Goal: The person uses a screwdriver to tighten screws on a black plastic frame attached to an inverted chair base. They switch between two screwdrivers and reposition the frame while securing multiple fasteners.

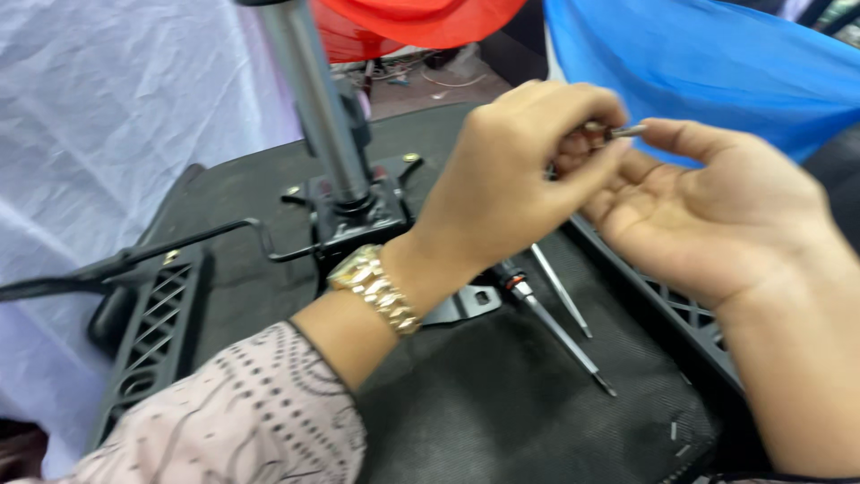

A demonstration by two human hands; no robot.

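Hands and a small metal piece over a chair seat

Hands meet high up on the right side of the picture. The left hand (511, 170) comes in from below, with a gold bracelet (376, 289) on the wrist and a dotted pink sleeve (242, 421). Its fingers are curled tight together around a small metal piece (624, 131). The shiny tip of that piece sticks out past the fingers. The right hand (717, 215) lies open, palm up, fingers spread apart. It sits just beside the left hand, and its fingertips come close to the metal tip. I cannot tell if they touch it.

Under the hands lies a black chair seat (502, 394), turned upside down. A grey metal pole (318, 99) stands up from a black plate (354, 215) in the middle of the seat. A thin black lever (179, 244) runs out to the left. Two screwdrivers (560, 323) lie on the seat, just below the left hand. A black armrest (148, 332) with holes sits at the left edge.

White cloth (98, 116) hangs at the left. Red cloth (421, 18) and blue cloth (708, 63) hang at the top. No boxes, packs or labels show.
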